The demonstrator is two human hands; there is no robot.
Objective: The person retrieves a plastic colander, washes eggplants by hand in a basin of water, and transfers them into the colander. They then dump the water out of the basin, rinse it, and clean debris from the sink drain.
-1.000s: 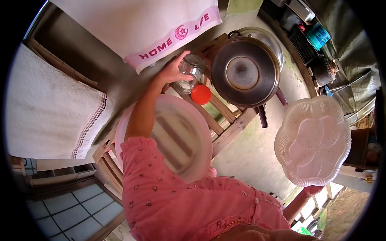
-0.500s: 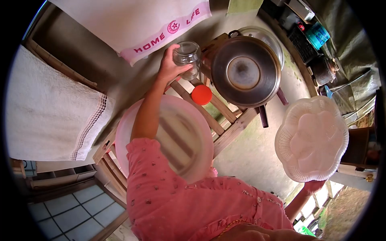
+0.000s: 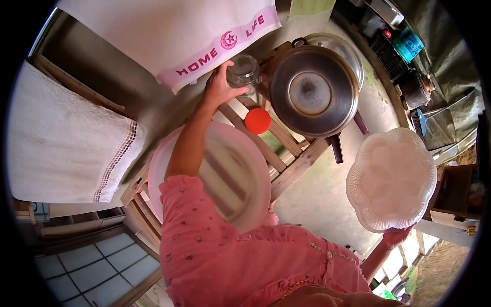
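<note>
My left hand point(image 3: 223, 86) is curled round the side of a clear glass jar point(image 3: 243, 71), thumb and a finger spread along its wall. The jar is at the back of a slatted wooden rack point(image 3: 286, 173), beside a metal pan point(image 3: 313, 113). Just below the jar is a round red lid point(image 3: 258, 121). On the right, my right hand point(image 3: 397, 236) grips the lower edge of a translucent tray point(image 3: 392, 179) with a scalloped rim; its fingers are partly hidden by the tray.
A large pale pink basin point(image 3: 262, 179) lies on the rack under my left arm. A white towel point(image 3: 123, 30) with pink lettering hangs above, another cloth point(image 3: 71, 138) at the left. Behind the pan is a metal lid point(image 3: 353, 53). A blue brush point(image 3: 420, 123) is at the upper right.
The tray in my right hand has shifted slightly left and its face has turned a little. My left hand and the jar appear slightly lower and further right, along with a small view shift.
</note>
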